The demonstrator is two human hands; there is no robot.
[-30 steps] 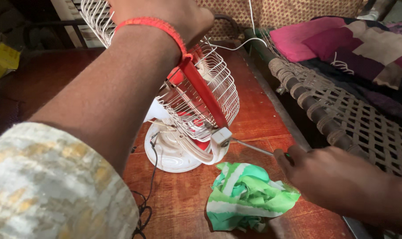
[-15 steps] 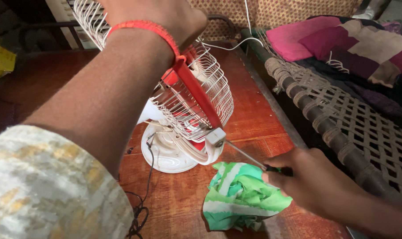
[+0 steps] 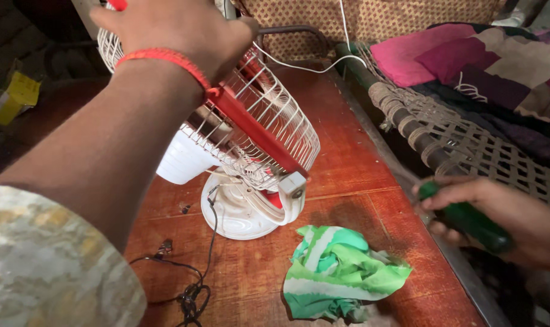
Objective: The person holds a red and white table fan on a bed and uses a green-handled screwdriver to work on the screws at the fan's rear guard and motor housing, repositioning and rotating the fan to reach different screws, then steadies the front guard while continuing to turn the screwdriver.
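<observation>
Red-brown wooden table (image 3: pixel 360 157) takes most of the view, woven cot (image 3: pixel 469 145) along its right edge with a patchwork quilt (image 3: pixel 487 66) on top. White table fan (image 3: pixel 250 163) sits mid-table on its round base (image 3: pixel 235 215), head tipped over so the wire cage (image 3: pixel 269 127) faces down-right; red blade shows through the mesh. Left hand (image 3: pixel 178 30) is clenched on the top rim of the cage, holding the tilt. Right hand (image 3: pixel 487 212) is wrapped around a green screwdriver handle (image 3: pixel 469 221) out at the table's right edge, well apart from the fan; shaft not visible, so can't tell where the tip points. Fan lies left of and slightly above that hand; left hand is the nearer one, already on it. Open tabletop between them except a crumpled green-white cloth (image 3: pixel 338 272) just below the base. Black cord (image 3: pixel 193 284) trails lower left.
</observation>
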